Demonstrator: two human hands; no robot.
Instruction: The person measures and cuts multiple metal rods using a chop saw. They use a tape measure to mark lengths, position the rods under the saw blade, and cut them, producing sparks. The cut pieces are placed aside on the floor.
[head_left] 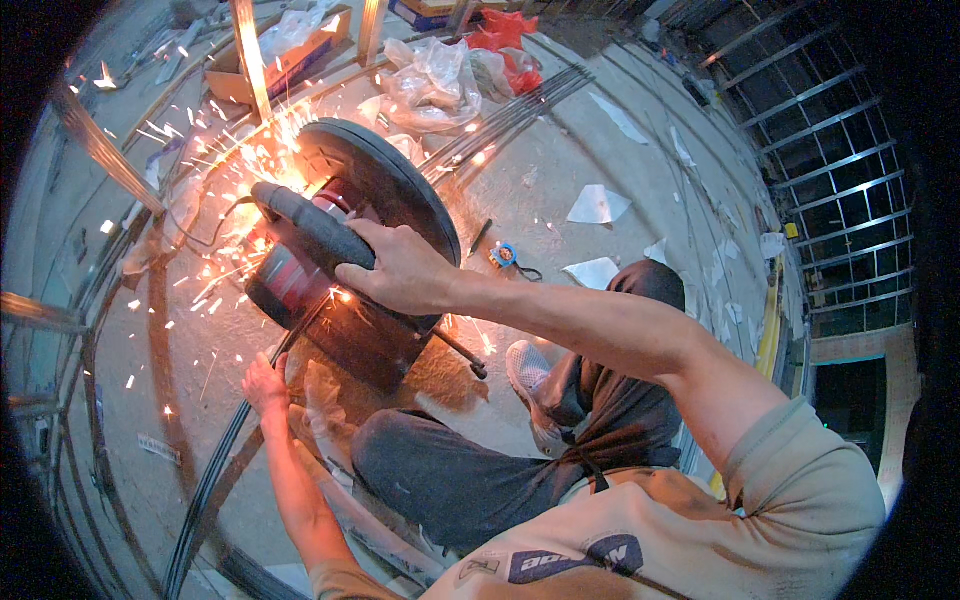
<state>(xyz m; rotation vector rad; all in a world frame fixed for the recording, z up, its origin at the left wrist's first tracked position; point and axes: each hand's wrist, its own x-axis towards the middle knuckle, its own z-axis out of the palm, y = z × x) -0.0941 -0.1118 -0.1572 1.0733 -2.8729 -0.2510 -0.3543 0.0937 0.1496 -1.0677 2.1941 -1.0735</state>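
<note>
A cut-off saw [370,190] with a black blade guard and a red motor stands on the concrete floor and throws orange sparks to the left. My right hand [400,270] is shut on its black handle [310,232]. My left hand [265,385] presses down on a bundle of thin dark steel rods [215,480] just in front of the saw's base. The rods run under the saw and come out beyond it [510,115]. I crouch with my knees and a white shoe [525,375] beside the machine.
Plastic bags [435,80], a cardboard box [285,60] and a red bag [505,35] lie behind the saw. A small tape measure [503,255] and paper scraps [598,205] sit on the floor to the right. Metal profiles [95,145] lie left; a steel frame grid [850,190] stands right.
</note>
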